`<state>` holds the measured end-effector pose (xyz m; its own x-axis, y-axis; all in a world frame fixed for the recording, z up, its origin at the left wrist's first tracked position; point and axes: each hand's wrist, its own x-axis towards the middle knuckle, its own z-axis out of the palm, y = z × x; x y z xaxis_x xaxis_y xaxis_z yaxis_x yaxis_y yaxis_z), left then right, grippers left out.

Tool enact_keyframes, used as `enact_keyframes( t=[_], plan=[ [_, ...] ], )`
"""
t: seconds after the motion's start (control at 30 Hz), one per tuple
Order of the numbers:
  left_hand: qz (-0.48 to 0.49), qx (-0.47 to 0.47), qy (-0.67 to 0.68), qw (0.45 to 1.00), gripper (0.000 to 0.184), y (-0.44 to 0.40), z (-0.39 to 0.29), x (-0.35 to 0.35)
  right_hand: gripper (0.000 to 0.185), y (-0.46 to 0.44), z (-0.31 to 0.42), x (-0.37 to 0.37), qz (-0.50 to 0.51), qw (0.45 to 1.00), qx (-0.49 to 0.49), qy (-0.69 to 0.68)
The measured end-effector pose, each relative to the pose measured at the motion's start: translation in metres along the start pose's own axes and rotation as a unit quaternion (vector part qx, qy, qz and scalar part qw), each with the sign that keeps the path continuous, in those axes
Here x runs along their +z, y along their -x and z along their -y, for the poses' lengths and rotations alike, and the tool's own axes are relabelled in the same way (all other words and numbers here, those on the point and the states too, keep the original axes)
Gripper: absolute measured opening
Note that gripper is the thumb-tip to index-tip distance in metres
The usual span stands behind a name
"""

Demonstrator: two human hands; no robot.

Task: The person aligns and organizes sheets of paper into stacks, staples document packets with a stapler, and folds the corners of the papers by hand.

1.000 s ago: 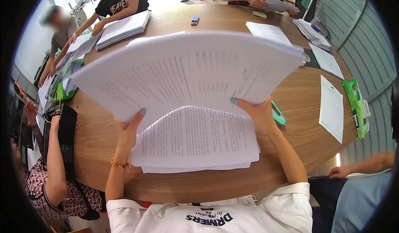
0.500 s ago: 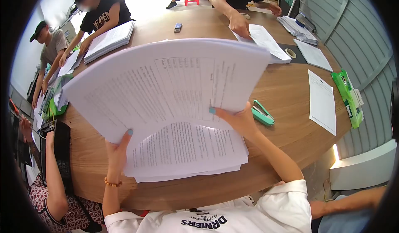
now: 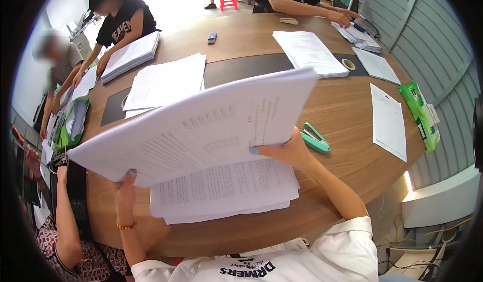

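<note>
A thick sheaf of printed paper is held up in the air by its lower edge, tilted with its left end lower. My left hand grips the lower left corner, thumb on the near face. On the right, my right hand clasps the lower edge, its thumb pressed on the print and its fingers hidden behind. Below the sheaf, a stack of printed sheets lies on the table, its upper part covered from view. A green stapler rests just right of my right hand.
On the wooden table lie more paper piles: one at centre left, one at the far right. A tape roll, a single sheet and a green packet are on the right. Other people work around the table.
The sheaf has dropped and tipped, its bow flattening, its left end lower. Paper behind it now shows. The person across has moved a hand from the far pile to papers at right.
</note>
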<state>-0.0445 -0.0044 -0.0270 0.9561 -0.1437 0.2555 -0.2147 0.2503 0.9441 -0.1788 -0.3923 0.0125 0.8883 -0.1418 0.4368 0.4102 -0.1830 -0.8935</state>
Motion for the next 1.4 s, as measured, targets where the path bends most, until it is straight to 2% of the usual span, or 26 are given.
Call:
enact_keyframes(
  t=[0.03, 0.07, 0.13, 0.17, 0.23, 0.27, 0.33, 0.47, 0.57, 0.67, 0.73, 0.77, 0.8, 0.87, 0.97, 1.07, 1.13, 1.27, 1.37, 1.4],
  plan=[
    [-0.013, 0.013, 0.002, 1.000, 0.064, -0.002, -0.002, 0.005, 0.025, -0.002, 0.001, -0.005, 0.036, 0.999, -0.014, 0.027],
    [-0.027, 0.025, 0.004, 0.999, 0.066, -0.004, -0.004, 0.010, 0.025, -0.005, 0.003, -0.009, 0.031, 0.999, -0.015, 0.031],
    [-0.059, 0.007, -0.033, 0.998, 0.071, 0.000, -0.009, 0.014, 0.029, -0.015, 0.017, -0.014, 0.010, 0.996, -0.024, -0.089],
    [-0.052, 0.009, -0.030, 0.998, 0.071, 0.001, -0.003, 0.004, 0.029, -0.021, 0.024, -0.016, 0.005, 0.996, -0.026, -0.085],
    [-0.053, 0.041, 0.008, 0.998, 0.073, -0.004, 0.009, -0.018, 0.031, -0.033, 0.039, -0.015, -0.006, 0.987, -0.109, -0.118],
    [-0.051, 0.053, 0.022, 0.997, 0.073, -0.006, 0.012, -0.022, 0.031, -0.036, 0.050, -0.012, -0.010, 0.987, -0.113, -0.115],
    [-0.027, 0.074, 0.007, 0.997, 0.071, -0.008, 0.010, -0.021, 0.028, -0.039, 0.067, -0.005, -0.032, 0.992, -0.109, -0.050],
    [0.004, 0.102, -0.019, 0.995, 0.069, -0.007, 0.001, -0.015, 0.025, -0.039, 0.067, 0.000, -0.059, 0.989, -0.132, -0.028],
    [-0.084, 0.099, -0.037, 0.991, 0.059, -0.002, -0.011, 0.011, 0.023, -0.038, 0.067, 0.001, -0.075, 0.989, -0.128, -0.018],
    [-0.076, 0.160, -0.095, 0.980, 0.048, 0.003, -0.023, 0.027, 0.022, -0.042, 0.071, 0.002, -0.096, 0.982, -0.159, -0.009],
    [-0.112, 0.165, -0.155, 0.968, 0.047, 0.012, -0.032, 0.042, 0.020, -0.043, 0.073, 0.004, -0.132, 0.971, -0.189, 0.063],
    [-0.124, 0.166, -0.175, 0.962, 0.047, 0.016, -0.035, 0.046, 0.020, -0.045, 0.073, 0.003, -0.133, 0.971, -0.189, 0.063],
    [-0.059, 0.201, -0.204, 0.956, 0.045, 0.021, -0.038, 0.045, 0.019, -0.048, 0.073, 0.002, -0.139, 0.969, -0.190, 0.080],
    [0.008, 0.234, -0.234, 0.944, 0.044, 0.026, -0.047, 0.048, 0.019, -0.052, 0.072, 0.002, -0.147, 0.966, -0.191, 0.094],
    [-0.015, 0.138, -0.274, 0.952, 0.038, 0.029, -0.055, 0.061, 0.020, -0.057, 0.068, 0.004, -0.152, 0.968, -0.194, 0.037],
    [-0.073, 0.202, -0.312, 0.925, 0.033, 0.024, -0.050, 0.069, 0.022, -0.060, 0.067, 0.004, -0.151, 0.977, -0.148, 0.008],
    [-0.098, 0.139, -0.266, 0.949, 0.033, 0.023, -0.051, 0.074, 0.023, -0.062, 0.072, 0.006, -0.161, 0.981, -0.108, 0.022],
    [-0.104, 0.158, -0.285, 0.940, 0.036, 0.024, -0.046, 0.072, 0.027, -0.062, 0.072, 0.008, -0.158, 0.982, -0.105, -0.026],
    [-0.097, 0.206, -0.281, 0.932, 0.039, 0.025, -0.041, 0.067, 0.035, -0.064, 0.075, 0.007, -0.156, 0.981, -0.068, -0.090],
    [-0.089, 0.191, -0.286, 0.935, 0.048, 0.025, -0.038, 0.059, 0.036, -0.066, 0.073, 0.011, -0.166, 0.977, -0.068, -0.115]
  ],
)
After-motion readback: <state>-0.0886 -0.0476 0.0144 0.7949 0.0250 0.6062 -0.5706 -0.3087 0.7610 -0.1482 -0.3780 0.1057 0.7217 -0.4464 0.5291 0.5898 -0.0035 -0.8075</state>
